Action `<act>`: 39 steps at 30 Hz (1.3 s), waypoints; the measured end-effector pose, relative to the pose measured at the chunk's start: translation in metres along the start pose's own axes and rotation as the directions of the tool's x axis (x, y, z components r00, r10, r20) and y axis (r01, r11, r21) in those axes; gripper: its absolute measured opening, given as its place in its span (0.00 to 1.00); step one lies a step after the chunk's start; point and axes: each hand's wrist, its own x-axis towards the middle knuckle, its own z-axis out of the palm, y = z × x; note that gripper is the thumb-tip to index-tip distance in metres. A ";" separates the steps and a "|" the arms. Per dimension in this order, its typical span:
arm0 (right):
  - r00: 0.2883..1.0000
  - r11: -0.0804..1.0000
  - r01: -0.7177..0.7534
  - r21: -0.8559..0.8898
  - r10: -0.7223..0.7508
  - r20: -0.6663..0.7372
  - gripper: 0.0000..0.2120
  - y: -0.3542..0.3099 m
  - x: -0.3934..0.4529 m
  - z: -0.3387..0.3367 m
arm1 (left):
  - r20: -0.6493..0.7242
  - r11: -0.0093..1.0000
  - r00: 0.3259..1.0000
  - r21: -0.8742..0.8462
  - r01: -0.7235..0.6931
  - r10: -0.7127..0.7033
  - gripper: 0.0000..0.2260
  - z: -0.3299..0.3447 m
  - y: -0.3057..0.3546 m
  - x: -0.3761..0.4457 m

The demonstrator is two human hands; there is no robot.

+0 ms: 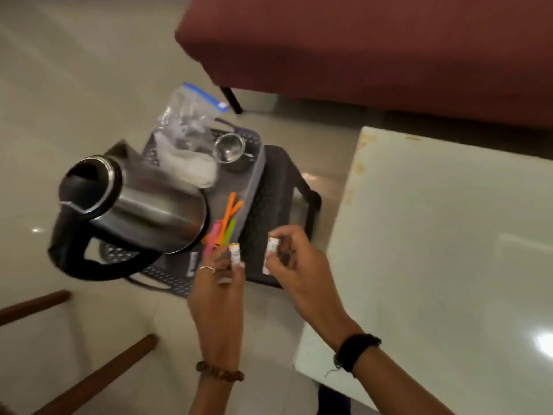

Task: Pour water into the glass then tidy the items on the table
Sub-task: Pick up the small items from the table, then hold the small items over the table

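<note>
Each hand pinches a small white sachet. The left hand [220, 277] closes its fingertips on one sachet [235, 255], held upright. The right hand [288, 259] grips a second sachet [270, 253] just beside the first, the two packets apart but near. Both hang over the near end of a dark perforated tray [167, 280], which appears to rest on a dark stool [281, 187] on the floor, not on the white surface [449, 235] to the right of the right hand.

The likeliest slip, judging from here, is a sachet dropping past the tray's edge to the floor, since both are held only by fingertips right at the rim. A hand moving forward and to the left could also nudge the steel kettle [134, 205], which stands just beyond the left hand and takes up much of the tray. If water is inside, a knock could spill it, though its contents cannot be seen.

The tray holds the kettle, and a handful of coloured sticks [230, 220] in orange, pink and green lies just ahead of the left fingers. Farther out sit a small steel cup [230, 151], which looks empty, a white cloth [194, 169], and a clear zip bag [188, 115] whose contents are too blurred to name. No glass is clearly visible.
</note>
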 end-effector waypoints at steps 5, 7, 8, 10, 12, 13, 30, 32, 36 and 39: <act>0.984 0.951 0.142 -0.275 -0.105 0.144 0.11 -0.014 0.047 0.084 | 0.020 0.962 1.000 0.272 -0.015 0.010 0.07 -0.038 -0.060 0.059; 0.980 0.861 0.179 -0.476 -0.113 0.165 0.10 -0.010 0.058 0.104 | 0.100 0.933 0.994 0.359 0.004 -0.042 0.06 -0.038 -0.076 0.075; 0.978 0.793 0.190 -0.578 -0.103 0.180 0.10 -0.006 0.061 0.112 | 0.132 0.917 0.987 0.398 0.030 -0.089 0.06 -0.037 -0.083 0.082; 0.977 0.674 0.198 -0.712 -0.074 0.201 0.14 -0.002 0.065 0.121 | 0.181 0.890 0.969 0.450 0.069 -0.166 0.07 -0.033 -0.092 0.091; 0.975 0.604 0.205 -0.770 -0.058 0.215 0.15 0.000 0.067 0.124 | 0.226 0.862 0.953 0.504 0.061 -0.200 0.08 -0.030 -0.097 0.096; 0.971 0.579 0.217 -0.786 -0.049 0.233 0.13 0.000 0.068 0.125 | 0.248 0.851 0.948 0.524 0.043 -0.201 0.08 -0.030 -0.099 0.097; 0.874 0.920 -0.290 -0.265 0.141 -0.465 0.01 0.093 -0.084 -0.145 | 0.629 0.908 0.702 -0.016 -0.419 0.334 0.05 0.127 0.042 -0.111; 0.791 0.906 -0.376 -0.196 0.204 -0.576 0.03 0.117 -0.120 -0.197 | 0.748 0.868 0.570 -0.017 -0.496 0.341 0.05 0.171 0.060 -0.158; 0.547 0.871 -0.488 0.043 0.345 -0.763 0.03 0.158 -0.199 -0.291 | 0.878 0.843 0.366 -0.073 -0.532 0.308 0.05 0.252 0.094 -0.263; 0.341 0.840 -0.488 0.237 0.434 -0.834 0.02 0.185 -0.262 -0.357 | 0.929 0.815 0.209 -0.142 -0.561 0.306 0.04 0.305 0.122 -0.348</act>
